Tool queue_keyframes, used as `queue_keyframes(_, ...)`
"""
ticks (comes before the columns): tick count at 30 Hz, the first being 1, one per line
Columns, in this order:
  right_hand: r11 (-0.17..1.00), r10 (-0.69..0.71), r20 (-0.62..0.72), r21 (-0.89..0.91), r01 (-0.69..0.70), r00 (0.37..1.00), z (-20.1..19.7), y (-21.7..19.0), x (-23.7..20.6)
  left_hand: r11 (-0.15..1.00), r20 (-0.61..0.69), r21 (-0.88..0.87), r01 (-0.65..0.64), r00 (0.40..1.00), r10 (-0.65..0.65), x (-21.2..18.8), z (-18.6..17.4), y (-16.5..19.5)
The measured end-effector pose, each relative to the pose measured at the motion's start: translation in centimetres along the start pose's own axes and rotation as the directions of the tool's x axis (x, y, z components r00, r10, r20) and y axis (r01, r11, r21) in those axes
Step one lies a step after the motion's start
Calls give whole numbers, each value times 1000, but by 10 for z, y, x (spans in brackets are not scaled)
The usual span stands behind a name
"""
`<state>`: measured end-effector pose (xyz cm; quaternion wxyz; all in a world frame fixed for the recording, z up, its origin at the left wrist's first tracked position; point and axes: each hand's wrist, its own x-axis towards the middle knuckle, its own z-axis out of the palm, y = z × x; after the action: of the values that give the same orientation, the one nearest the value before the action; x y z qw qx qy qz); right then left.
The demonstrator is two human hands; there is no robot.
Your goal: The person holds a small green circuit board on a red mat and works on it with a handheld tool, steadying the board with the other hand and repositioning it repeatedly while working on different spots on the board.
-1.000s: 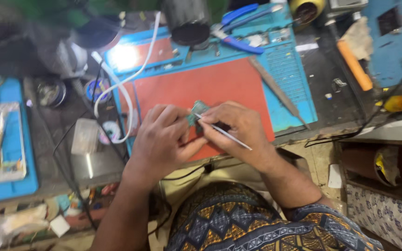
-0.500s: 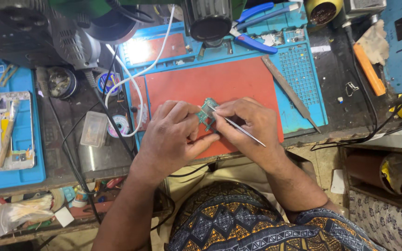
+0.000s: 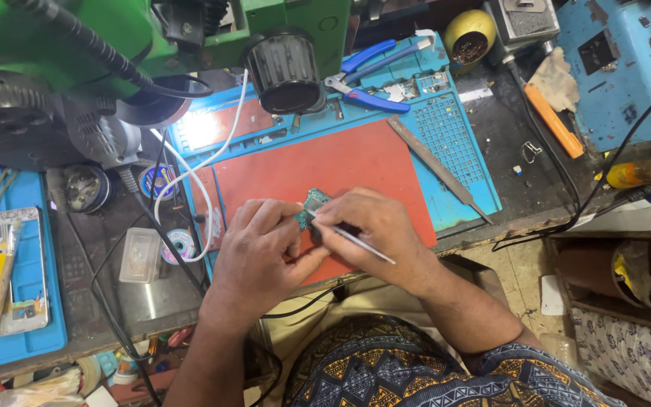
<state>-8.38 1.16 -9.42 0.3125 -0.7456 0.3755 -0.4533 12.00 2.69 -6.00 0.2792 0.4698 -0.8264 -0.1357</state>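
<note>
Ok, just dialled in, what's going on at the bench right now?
A person sits at a workbench, both hands over the red mat. The left hand pinches a small green circuit board at its edge. The right hand holds a thin metal tool like a pen, its tip at the board. Blue-handled pliers and a flat file lie untouched farther back.

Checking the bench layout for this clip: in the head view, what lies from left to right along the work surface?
Opened phone frame → clear plastic box → left hand → small green circuit board → right hand holding a thin metal tool → metal file → orange-handled tool → yellow-handled tool.
</note>
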Motion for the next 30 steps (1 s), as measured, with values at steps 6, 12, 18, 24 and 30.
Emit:
queue_keyframes(6, 1000, 11, -4, 5, -11, 1000, -1, -1, 0, 1000, 2, 0, -3, 1000, 3, 0, -1, 2)
queue_keyframes(12, 999, 50, -4, -1, -50, 999, 9, 1, -3, 1000, 4, -2, -22, 1000, 22, -6, 1, -7)
queue_keyframes(18, 999, 43, -5, -11, -43, 999, 12, 2, 0, 999, -8, 2, -34, 999, 34, -7, -1, -10)
queue_keyframes(24, 1000, 2, -2, -22, -2, 1000, 11, 1, -1, 1000, -1, -1, -26, 1000, 26, -8, 0, -9)
queue_keyframes(30, 999, 43, 0, 8, -43, 999, 6, -2, -1, 1000, 4, -3, -9, 1000, 9, -4, -1, -5)
